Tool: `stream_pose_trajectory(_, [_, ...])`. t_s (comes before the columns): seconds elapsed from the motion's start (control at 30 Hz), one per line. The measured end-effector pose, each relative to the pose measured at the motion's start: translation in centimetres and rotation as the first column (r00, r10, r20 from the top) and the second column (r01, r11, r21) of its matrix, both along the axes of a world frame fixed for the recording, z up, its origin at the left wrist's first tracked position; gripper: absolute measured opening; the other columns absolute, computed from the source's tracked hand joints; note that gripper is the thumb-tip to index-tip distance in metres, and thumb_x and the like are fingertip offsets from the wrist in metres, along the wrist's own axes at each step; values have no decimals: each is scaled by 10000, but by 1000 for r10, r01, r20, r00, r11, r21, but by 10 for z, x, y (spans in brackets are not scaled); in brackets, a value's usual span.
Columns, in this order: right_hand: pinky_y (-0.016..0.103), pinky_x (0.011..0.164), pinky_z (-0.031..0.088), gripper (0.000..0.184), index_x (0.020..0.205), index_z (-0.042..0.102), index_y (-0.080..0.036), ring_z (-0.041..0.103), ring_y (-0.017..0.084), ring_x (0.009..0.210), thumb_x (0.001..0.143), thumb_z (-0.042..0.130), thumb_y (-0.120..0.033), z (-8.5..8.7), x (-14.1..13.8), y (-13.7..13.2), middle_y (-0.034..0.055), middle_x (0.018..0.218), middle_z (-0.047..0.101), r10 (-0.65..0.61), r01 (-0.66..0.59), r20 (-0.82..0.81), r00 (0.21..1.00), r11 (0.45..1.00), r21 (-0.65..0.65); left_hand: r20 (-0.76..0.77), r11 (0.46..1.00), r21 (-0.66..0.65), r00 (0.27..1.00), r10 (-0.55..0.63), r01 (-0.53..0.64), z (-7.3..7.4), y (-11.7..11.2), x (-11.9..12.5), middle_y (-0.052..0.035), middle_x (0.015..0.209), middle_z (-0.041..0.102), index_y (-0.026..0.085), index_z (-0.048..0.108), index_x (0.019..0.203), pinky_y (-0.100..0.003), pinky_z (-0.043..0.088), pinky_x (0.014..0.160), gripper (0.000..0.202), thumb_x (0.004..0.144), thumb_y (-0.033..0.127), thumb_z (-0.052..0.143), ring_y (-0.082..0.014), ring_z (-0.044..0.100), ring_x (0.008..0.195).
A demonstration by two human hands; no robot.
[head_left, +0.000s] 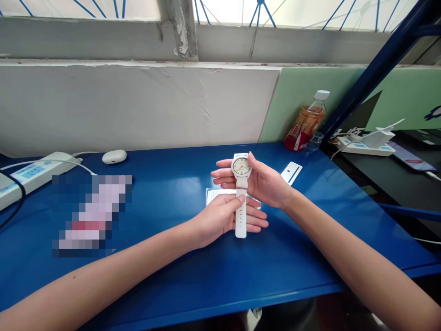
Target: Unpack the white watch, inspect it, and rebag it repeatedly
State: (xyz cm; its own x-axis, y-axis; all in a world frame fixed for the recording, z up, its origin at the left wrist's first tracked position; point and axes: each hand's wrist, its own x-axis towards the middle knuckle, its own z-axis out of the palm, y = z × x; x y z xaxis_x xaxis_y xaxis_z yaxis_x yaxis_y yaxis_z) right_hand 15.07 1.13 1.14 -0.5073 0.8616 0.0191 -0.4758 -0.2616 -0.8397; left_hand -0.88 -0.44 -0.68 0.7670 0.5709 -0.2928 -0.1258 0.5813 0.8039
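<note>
A white wristwatch [241, 166] with a round pale dial is held up above the blue desk, its strap hanging straight down toward me. My left hand [220, 212] pinches the holed strap, thumb on top and fingers stretched out beneath. Higher up, my right hand [265, 181] supports the watch head, with the thumb at its right edge and the fingers behind it. Partly hidden behind my hands, a white packet or box [214, 195] lies on the desk. A white card with a dark stripe [291, 173] rests just beyond my right wrist.
On the blue desk [165, 193], a white earbud case [115, 156] and a power strip [37, 174] with cables sit at the left. A blurred-out flat object [96, 211] lies nearer. A drink bottle [306, 122] stands back right, by a blue metal post [372, 69].
</note>
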Motion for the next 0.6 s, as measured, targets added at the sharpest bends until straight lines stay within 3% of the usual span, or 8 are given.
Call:
stream_pose_trajectory(0.27, [414,1090,416,657,1214,647,-113,642,239,1181,1027,199,-555,6,4,-1,143,1269,693,57,-59,-72,996,998,-29,-29,1000,14,1000,11,-10,4,1,1,-235,986,740,-3,700,1030,-452,567,890,397,1043,281,423,-290,744,910])
stream_pose_trajectory(0.47, [427,1126,378,729,1197,646,-99,613,259,1231,989,198,-635,6,6,0,171,1299,670,32,-35,-64,997,998,-52,-26,1000,5,1000,15,-15,4,1,0,-236,984,741,3,699,1024,-447,563,890,366,1014,311,503,-291,743,907])
stream_pose_trajectory(0.6, [431,1114,399,640,1178,656,-127,636,258,1194,991,284,-613,8,8,1,151,1269,691,-19,20,12,1000,999,-46,0,1000,9,1000,23,-23,5,3,0,-215,980,744,26,702,1019,-438,556,898,330,1003,311,535,-282,741,911])
